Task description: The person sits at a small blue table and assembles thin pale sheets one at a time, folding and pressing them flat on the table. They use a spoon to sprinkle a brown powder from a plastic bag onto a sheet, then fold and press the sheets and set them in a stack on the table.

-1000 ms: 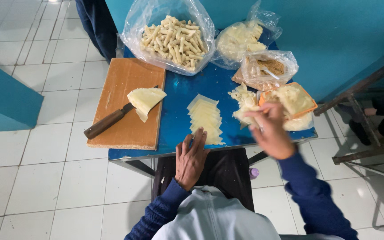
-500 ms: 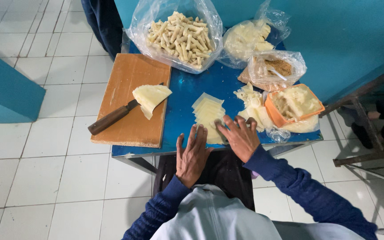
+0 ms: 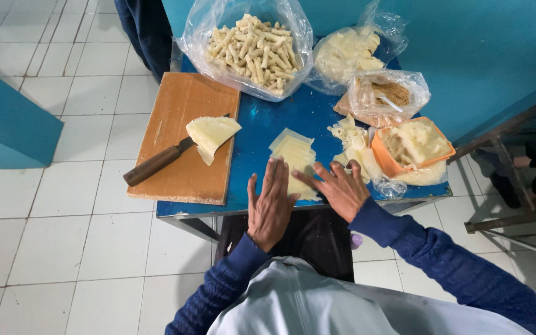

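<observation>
both hands flat on the wrapper stack

head view, change first: a second ago the right hand was up by the orange tub at the right of the counter; half a second ago it had come back toward the stack. now it lies on the near-right edge of the stack. the left hand has slid a bit forward, so its fingertips touch the stack's near-left edge. nothing else has shifted on the counter.

head view, hands: both open, fingers spread and flat, palms down. neither grips anything; they press or roll at the near edge of the pale wrapper stack. what is under the palms is hidden.

head view, the thing: stack of thin pale yellow sheets, lying flat on the blue counter between the wooden cutting board and the orange tub, near the front edge.

handling, my read:
- very light, limp, no stiffness; a single sheet will droop if lifted by one corner.
- likely slightly tacky, and sheets may cling to each other.
- tears easily, so no pinching hard.
- best hold: peel one corner of the top sheet with fingertips, or work it flat under open palms.

head view, rest: knife with wooden handle on the board, blade under a folded pale piece. clear bag of finished rolls at the back, a second bag of pale sheets beside it, a small bag of brown crumbs in front of that.
</observation>
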